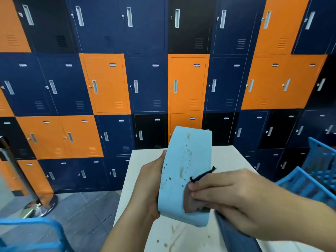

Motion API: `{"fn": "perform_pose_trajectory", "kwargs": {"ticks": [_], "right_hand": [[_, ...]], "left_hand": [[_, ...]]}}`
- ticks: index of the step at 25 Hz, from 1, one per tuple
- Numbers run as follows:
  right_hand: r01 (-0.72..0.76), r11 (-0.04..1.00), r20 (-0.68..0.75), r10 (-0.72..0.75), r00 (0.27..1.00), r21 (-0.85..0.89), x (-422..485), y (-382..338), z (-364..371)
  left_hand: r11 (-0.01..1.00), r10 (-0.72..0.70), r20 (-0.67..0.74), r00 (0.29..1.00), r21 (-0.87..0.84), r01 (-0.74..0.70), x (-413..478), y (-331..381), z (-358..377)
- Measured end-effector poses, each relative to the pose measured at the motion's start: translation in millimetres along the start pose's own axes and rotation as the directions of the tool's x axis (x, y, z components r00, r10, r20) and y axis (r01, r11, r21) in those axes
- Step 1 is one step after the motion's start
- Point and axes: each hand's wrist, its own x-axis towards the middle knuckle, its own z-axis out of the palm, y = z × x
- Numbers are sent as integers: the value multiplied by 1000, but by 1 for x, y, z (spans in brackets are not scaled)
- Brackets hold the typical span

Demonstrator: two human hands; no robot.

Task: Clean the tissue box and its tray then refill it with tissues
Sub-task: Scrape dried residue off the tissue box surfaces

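A light blue tissue box (183,170) is held upright above the table, its broad face towards me, marked with brown stains and specks. My left hand (151,182) grips its left edge. My right hand (234,199) presses a dark cloth (193,202) with a black loop against the box's lower right face. A dark blue object (234,235), possibly the tray, lies on the table under my right wrist, mostly hidden.
The pale table (181,237) shows brown stains near its front. Blue chairs stand at the right (316,179) and lower left (36,233). A wall of orange and navy lockers (109,84) fills the background. A metal stanchion post (27,182) stands on the floor at left.
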Motion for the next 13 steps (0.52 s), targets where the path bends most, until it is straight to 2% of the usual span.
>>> {"fn": "perform_pose_trajectory", "kwargs": {"ticks": [1, 3, 4, 5, 6, 7, 8, 10, 11, 13], "right_hand": [[-18, 999, -21, 17, 1000, -28, 2, 8, -11], [-198, 980, -218, 189, 957, -20, 6, 32, -33], [-273, 957, -229, 246, 942, -95, 7, 36, -36], [-306, 938, -167, 280, 946, -165, 9, 28, -32], [-275, 926, -78, 264, 961, -259, 7, 19, -19], [-229, 936, -8, 236, 972, -268, 3, 11, -7], [-256, 950, 25, 264, 964, -177, -1, 4, -5], [-371, 929, -65, 370, 927, -8, -7, 19, -14], [-433, 901, -128, 433, 892, 28, -6, 32, -23], [-541, 817, -282, 576, 767, 200, -8, 51, -38]], "left_hand": [[1000, 10, -12, 1000, 5, -10, -2, 2, 2], [1000, 6, -27, 1000, 4, -6, -7, 6, 7], [1000, -2, -15, 1000, -8, 2, -10, 7, 10], [1000, -1, 1, 1000, -27, 1, -13, 10, 15], [999, 9, 18, 1000, -41, -8, -16, 13, 19], [999, 29, 32, 999, -41, -27, -18, 16, 22], [998, 56, 47, 997, -38, -54, -19, 19, 23], [995, 91, 57, 994, -56, -88, -19, 24, 21], [994, 94, 52, 994, -60, -91, -19, 25, 19], [994, 81, 27, 996, -72, -79, -16, 23, 13]]}}
